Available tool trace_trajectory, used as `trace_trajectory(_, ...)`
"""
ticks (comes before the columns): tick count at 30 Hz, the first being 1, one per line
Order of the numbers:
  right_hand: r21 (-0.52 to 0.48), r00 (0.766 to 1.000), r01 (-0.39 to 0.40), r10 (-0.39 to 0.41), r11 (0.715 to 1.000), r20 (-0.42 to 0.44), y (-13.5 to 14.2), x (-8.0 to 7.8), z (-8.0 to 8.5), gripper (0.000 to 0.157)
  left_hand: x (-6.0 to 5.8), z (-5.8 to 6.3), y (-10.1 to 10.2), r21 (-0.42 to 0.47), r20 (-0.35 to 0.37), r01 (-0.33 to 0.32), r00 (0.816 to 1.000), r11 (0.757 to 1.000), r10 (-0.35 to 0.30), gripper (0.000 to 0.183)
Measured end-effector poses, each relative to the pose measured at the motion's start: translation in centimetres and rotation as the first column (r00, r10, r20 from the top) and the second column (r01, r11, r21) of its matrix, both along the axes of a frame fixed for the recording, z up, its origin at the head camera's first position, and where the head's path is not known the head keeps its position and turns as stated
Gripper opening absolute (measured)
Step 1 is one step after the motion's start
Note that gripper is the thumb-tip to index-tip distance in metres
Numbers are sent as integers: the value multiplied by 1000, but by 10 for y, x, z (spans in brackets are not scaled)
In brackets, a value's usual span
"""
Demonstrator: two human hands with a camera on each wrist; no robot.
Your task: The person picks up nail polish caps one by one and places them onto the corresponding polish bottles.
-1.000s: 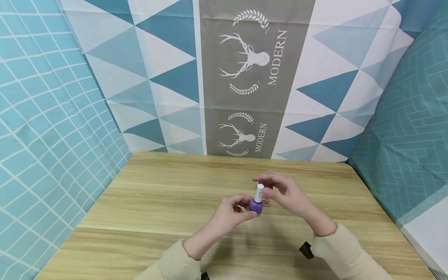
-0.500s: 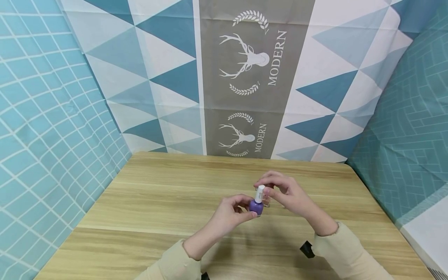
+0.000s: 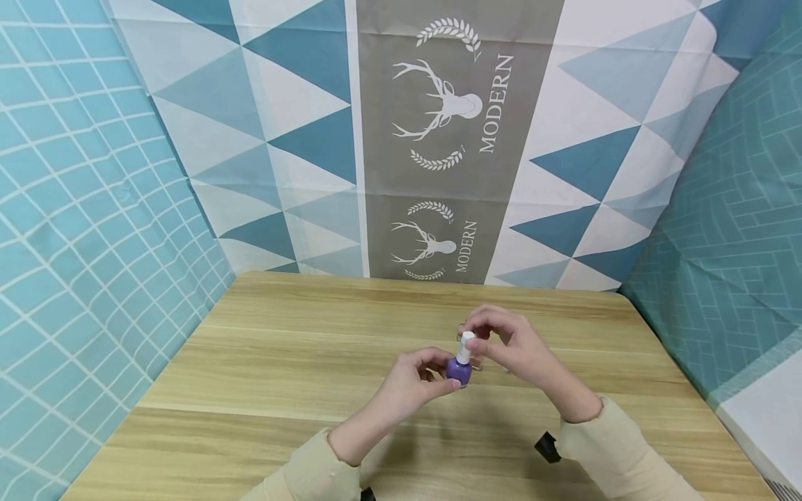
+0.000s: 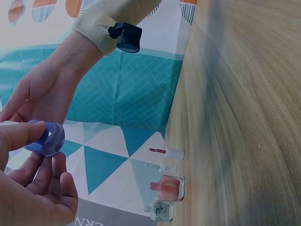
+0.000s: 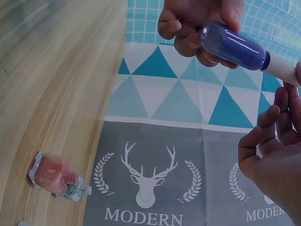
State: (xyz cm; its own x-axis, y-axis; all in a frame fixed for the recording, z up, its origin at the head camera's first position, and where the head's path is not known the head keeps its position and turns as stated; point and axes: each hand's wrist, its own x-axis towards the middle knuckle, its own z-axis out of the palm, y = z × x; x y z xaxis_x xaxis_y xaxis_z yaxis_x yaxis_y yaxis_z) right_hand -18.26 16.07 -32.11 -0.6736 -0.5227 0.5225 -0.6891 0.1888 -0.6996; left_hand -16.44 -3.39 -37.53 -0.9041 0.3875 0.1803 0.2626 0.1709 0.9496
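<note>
Purple nail polish in a small bottle (image 3: pixel 459 373) is held up above the table, its white cap (image 3: pixel 465 348) still seated on the neck. My left hand (image 3: pixel 409 381) grips the bottle body between thumb and fingers. At the cap, my right hand (image 3: pixel 510 348) pinches with thumb and fingertips. The right wrist view shows the bottle tilted, its cap toward the right fingers. Behind the hands, an uncapped bottle of pink nail polish (image 4: pixel 169 188) stands beside a clear bottle with dark flecks (image 4: pixel 162 210). In the head view both are mostly hidden by the right hand.
A white cap (image 4: pixel 175 153) stands on the wooden table (image 3: pixel 282 390) with its reddish brush pointing up, and another small white cap (image 4: pixel 168 168) is between it and the pink bottle. Patterned cloth hangings (image 3: pixel 426 139) rise behind the table and at both sides.
My right fingers have shifted around the white cap, and the thumb now overlaps more of it. The bottle and cap lean slightly further right. My left hand keeps nearly the same place.
</note>
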Motion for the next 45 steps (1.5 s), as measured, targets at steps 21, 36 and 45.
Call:
trace_trajectory(21,-24,998,26,-24,999,65,1,-8,-11,23,10,18,1,3,6,1,1000,1000,-1,23)
trace_trajectory(36,34,994,-103,102,994,27,6,-5,-9,31,0,1,1,3,-1,-6,1000,1000,6,23)
trace_trajectory(45,38,997,-82,81,996,5,5,-4,-7,27,0,0,1,5,10,3,1000,1000,-3,23)
